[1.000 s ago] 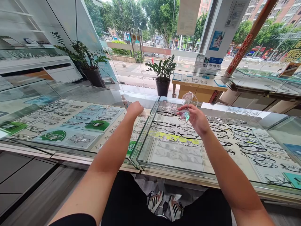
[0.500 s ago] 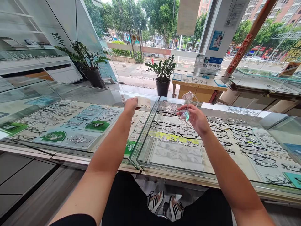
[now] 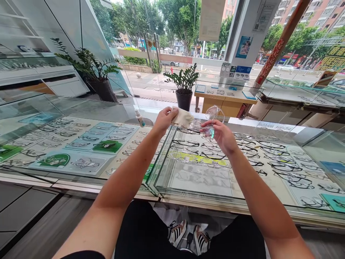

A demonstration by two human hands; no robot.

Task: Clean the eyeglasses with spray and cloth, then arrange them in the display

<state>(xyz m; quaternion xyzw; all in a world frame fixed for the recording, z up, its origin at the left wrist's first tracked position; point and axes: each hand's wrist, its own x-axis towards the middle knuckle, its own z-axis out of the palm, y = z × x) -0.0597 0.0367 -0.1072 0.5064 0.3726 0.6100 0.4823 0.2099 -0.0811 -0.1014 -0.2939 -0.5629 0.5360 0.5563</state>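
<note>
My left hand (image 3: 165, 120) pinches a cream-coloured cloth (image 3: 183, 118) by its left edge, above the glass counter. The cloth's free end reaches toward my right hand (image 3: 222, 135). Between the fingers and thumb of that hand is a pair of clear-framed eyeglasses (image 3: 212, 112), held upright on its side, one lens up and the other low. A teal shimmer shows on the lower lens. Left of my left hand, a small white spray bottle (image 3: 139, 118) stands on the counter top.
Two glass display cases (image 3: 159, 176) meet in front of me, with rows of eyeglass frames (image 3: 185, 142) under the glass. A potted plant (image 3: 184, 97) stands beyond the counter. Behind it a wooden table (image 3: 208, 104) holds more glasses.
My left hand has moved right, bringing the cloth from beside the spray bottle close to the eyeglasses. The bottle now shows fully. My right hand keeps its hold, nearly still.
</note>
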